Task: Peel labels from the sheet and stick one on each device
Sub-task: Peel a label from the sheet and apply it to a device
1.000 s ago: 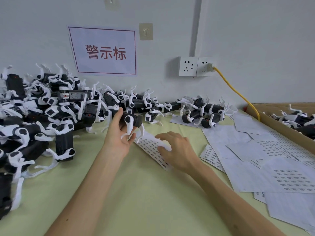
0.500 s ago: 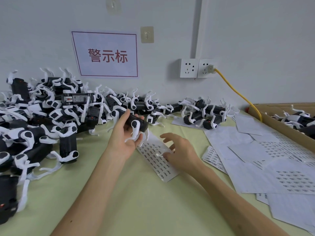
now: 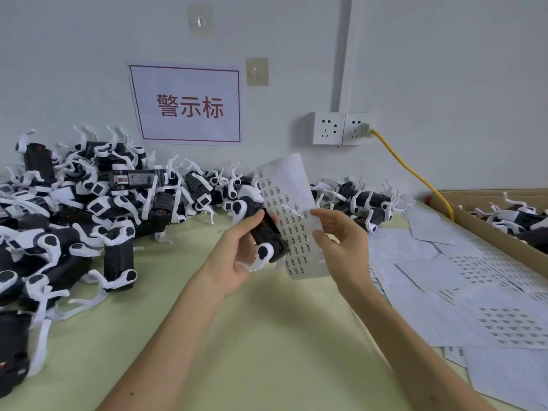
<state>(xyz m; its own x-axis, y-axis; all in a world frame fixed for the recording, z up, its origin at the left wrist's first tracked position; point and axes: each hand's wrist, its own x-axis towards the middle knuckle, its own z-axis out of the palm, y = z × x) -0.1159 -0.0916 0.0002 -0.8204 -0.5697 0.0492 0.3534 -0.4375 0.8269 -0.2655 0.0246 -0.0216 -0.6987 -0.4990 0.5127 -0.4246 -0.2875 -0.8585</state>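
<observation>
Your left hand grips one black-and-white device above the surface, its long axis running far-left to near-right. Just right of it, your right hand pinches the label sheet upright, labels facing you.

A single wide-angle view, worn on the head, looks forward and down across the tabletop to the wall behind its far edge. It sits near: the left hand and right hand fill mid-picture.
</observation>
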